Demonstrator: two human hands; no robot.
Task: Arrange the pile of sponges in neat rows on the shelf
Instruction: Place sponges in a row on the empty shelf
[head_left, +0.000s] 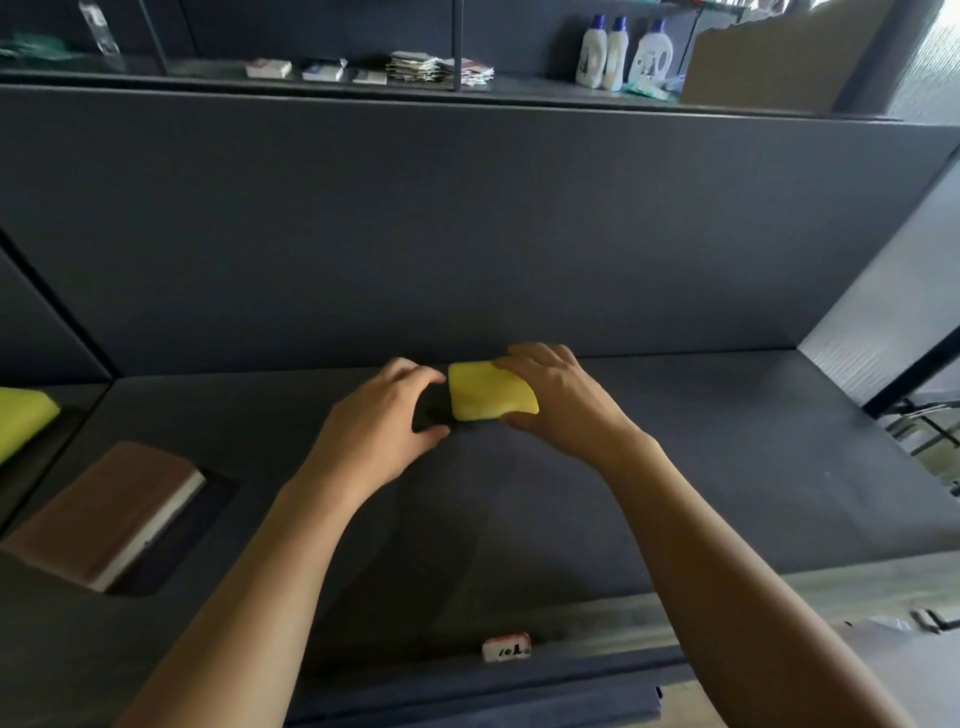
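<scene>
A yellow sponge (488, 391) lies near the back of the dark grey shelf (701, 467), close to the rear wall. My right hand (561, 395) grips its right side, fingers over the top edge and thumb under the front. My left hand (384, 421) is curled just left of the sponge, fingers and thumb apart around a dark shape that I cannot make out. A second yellow sponge (23, 415) shows at the far left, in the neighbouring compartment, partly cut off by the frame.
A brown flat block with a white edge (104, 514) lies on the shelf's left part. A small white label (506, 647) sits on the front rail. The upper shelf holds white detergent bottles (618, 52), small packets (441, 67) and a cardboard box (769, 62).
</scene>
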